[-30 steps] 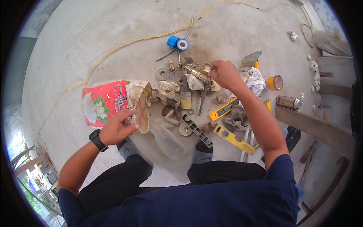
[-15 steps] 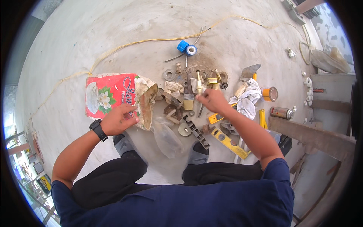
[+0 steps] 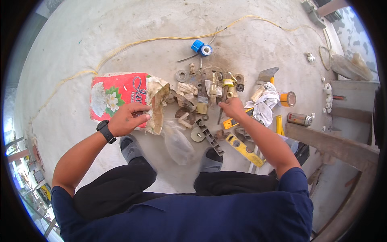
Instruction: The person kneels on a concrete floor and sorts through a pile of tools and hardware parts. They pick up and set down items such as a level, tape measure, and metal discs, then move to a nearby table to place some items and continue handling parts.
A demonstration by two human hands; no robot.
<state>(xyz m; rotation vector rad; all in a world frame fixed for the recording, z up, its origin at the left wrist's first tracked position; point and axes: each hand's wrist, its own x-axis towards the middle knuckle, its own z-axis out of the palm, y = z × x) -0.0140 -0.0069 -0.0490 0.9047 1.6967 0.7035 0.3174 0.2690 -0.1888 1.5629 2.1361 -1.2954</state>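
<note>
My left hand, with a black watch on its wrist, is closed on the near side of the mouth of a red printed bag. The bag lies on its side with its torn, dirty opening facing right. My right hand is closed at the pile's right side, its fingertips on a thin dark rod. Just left of that hand lies a brass-coloured fitting. A yellow tape roll sits above the knuckles. A paintbrush, washers and a toothed grey bar lie around.
A yellow spirit level, white cloth, trowel and two cans lie to the right. Blue tape spools sit beyond the pile. A clear plastic bag lies between my feet. A yellow cord crosses the floor; a wooden frame stands right.
My right hand has left the brass fitting, now lying on the pile, and moved right to the dark rod, which has shifted. My left hand stays at the bag's mouth.
</note>
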